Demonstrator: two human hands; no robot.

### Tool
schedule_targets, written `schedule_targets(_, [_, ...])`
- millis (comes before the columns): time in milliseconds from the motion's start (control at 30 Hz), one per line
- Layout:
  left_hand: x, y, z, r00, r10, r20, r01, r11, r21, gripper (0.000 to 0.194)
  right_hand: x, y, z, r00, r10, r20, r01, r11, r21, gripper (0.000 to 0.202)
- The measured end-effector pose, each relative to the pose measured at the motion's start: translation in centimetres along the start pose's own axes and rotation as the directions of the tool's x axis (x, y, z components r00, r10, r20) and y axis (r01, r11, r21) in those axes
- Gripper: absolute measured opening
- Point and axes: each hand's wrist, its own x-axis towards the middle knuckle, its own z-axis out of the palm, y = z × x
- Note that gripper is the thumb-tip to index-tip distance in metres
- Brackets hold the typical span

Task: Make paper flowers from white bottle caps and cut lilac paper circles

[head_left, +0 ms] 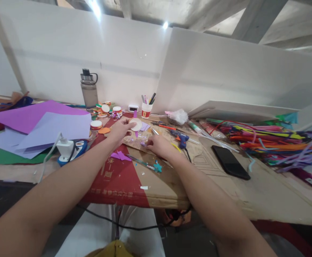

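Observation:
My left hand (121,128) is closed on the edge of a round white disc (136,124), thumb on its face. Purple paper strips (135,114) stick out above and below the disc. My right hand (157,145) rests low over the cardboard, fingers bent together near small purple paper scraps (142,144); whatever they pinch is too small to make out. A pale pointed tool tip (155,131) shows just beyond that hand. Light purple paper pieces (145,126) lie behind the disc. A blue glue gun (182,140) lies right of my right hand.
Purple sheets (51,130), a power strip (81,146) and a bottle (89,89) stand left. White-topped round pieces (96,124) lie near my left hand. A pen cup (146,110) is at the back. On the right are a phone (229,162) and colourful pipe cleaners (273,142).

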Motion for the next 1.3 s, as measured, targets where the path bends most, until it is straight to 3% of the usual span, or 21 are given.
schedule_targets(100, [-0.1,0.1,0.2,0.999,-0.034,0.012,0.034,0.999,-0.007,0.026,-0.1,0.1,-0.1,0.999,-0.015,-0.033,0.017,0.998,0.061,0.015])
schedule_targets(200, [0.0,0.5,0.2,0.997,-0.076,0.025,0.077,0.996,-0.05,0.024,0.2,0.5,-0.4,0.989,-0.021,-0.143,0.037,0.993,0.11,0.018])
schedule_targets(333, [0.6,1.9,-0.4,0.996,-0.089,0.018,0.09,0.971,-0.223,0.026,0.6,1.1,-0.9,0.928,0.004,-0.372,0.068,0.981,0.18,0.017])
schedule_targets(400, [1.0,2.6,-0.9,0.998,-0.055,0.008,0.055,0.954,-0.296,0.026,0.6,1.0,-1.1,0.909,-0.001,-0.417,0.104,0.969,0.224,0.017])
schedule_targets(467, [1.2,3.0,-1.3,0.999,-0.039,-0.018,0.031,0.945,-0.326,0.024,0.3,0.5,-1.3,0.931,-0.048,-0.363,0.154,0.95,0.272,0.017])
schedule_targets(567, [1.3,2.8,-1.4,0.997,-0.062,-0.038,0.046,0.945,-0.324,0.019,-0.7,-1.1,-1.4,0.974,-0.198,-0.109,0.222,0.927,0.302,0.015])
schedule_targets(667, [1.1,2.5,-1.0,0.995,-0.085,-0.056,0.062,0.945,-0.321,0.018,-1.8,-2.6,-0.9,0.951,-0.279,0.132,0.24,0.936,0.257,0.013])
schedule_targets(767, [0.9,2.4,-0.5,0.994,-0.099,-0.053,0.077,0.942,-0.326,0.018,-2.4,-3.4,0.0,0.93,-0.312,0.196,0.272,0.94,0.205,0.017])
schedule_targets(900, [0.6,2.5,-0.3,0.992,-0.123,-0.005,0.114,0.929,-0.353,0.018,-2.6,-3.3,0.3,0.928,-0.319,0.193,0.278,0.937,0.213,0.041])
schedule_targets(1000, [0.6,2.5,-0.4,0.991,-0.132,-0.016,0.118,0.929,-0.35,0.018,-2.4,-3.0,-0.7,0.938,-0.323,0.13,0.285,0.927,0.244,0.051])
schedule_targets(1100, [0.7,2.5,-0.6,0.989,-0.145,-0.021,0.128,0.925,-0.357,0.018,-2.1,-2.6,-2.2,0.947,-0.32,0.024,0.3,0.909,0.289,0.035])
schedule_targets(1167, [0.7,2.4,-0.7,0.99,-0.14,-0.01,0.127,0.92,-0.37,0.021,-1.8,-2.2,-2.9,0.966,-0.248,-0.073,0.256,0.888,0.382,0.022])
schedule_targets(1300, [0.7,2.1,-0.6,0.991,-0.13,0.022,0.128,0.914,-0.384,0.029,-1.2,-1.5,-3.1,0.978,-0.081,-0.191,0.193,0.69,0.698,0.019])
